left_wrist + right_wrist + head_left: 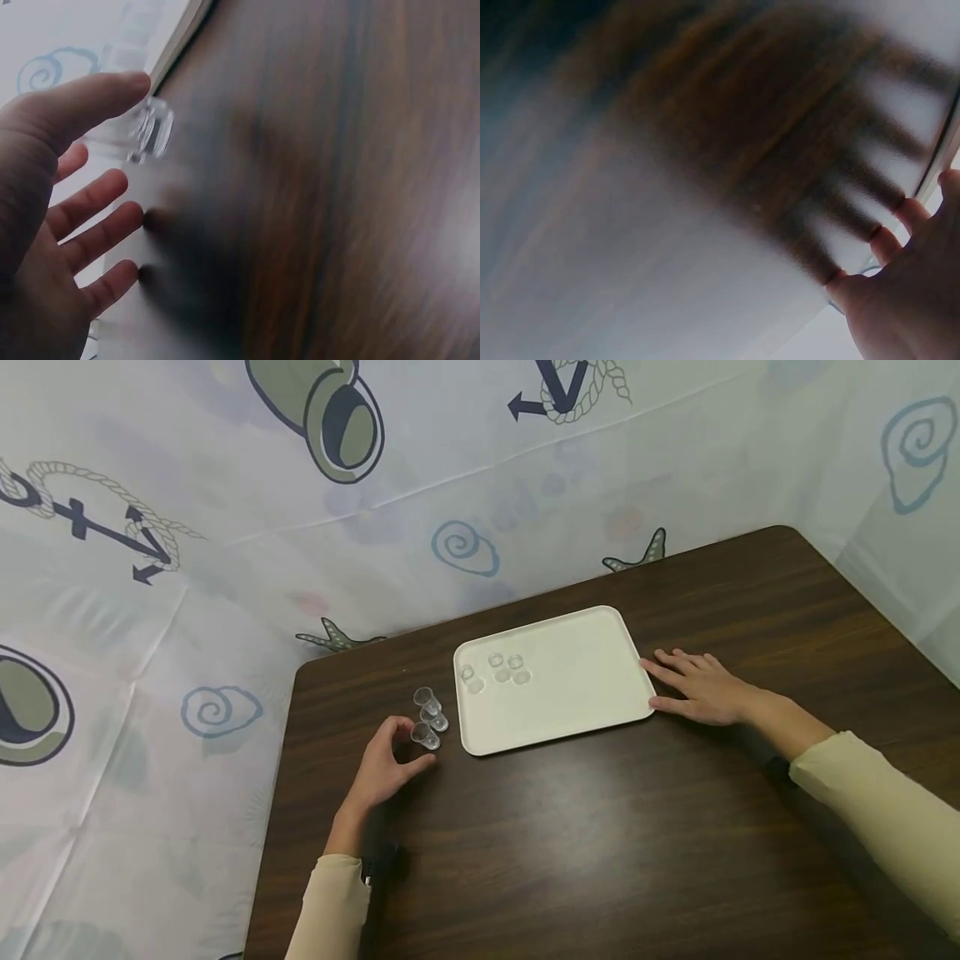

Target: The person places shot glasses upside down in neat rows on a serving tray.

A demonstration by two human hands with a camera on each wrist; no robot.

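My left hand (384, 766) is at the left of the table, thumb and fingers spread apart around the nearest small clear cup (425, 736). In the left wrist view the thumb partly covers a clear cup (154, 131), and a gap shows between thumb and fingers. Two more clear cups, a far one (427, 700) and a middle one (435, 718), stand close behind it. To their right lies a cream tray (558, 702) with three clear cups (519, 668) at its left end. My right hand (701, 689) rests with fingers spread, fingertips at the tray's right edge.
The dark wood table (570, 852) has rounded far corners. A printed cloth (405, 568) with shells, anchors and starfish hangs behind its far edge and along the left side.
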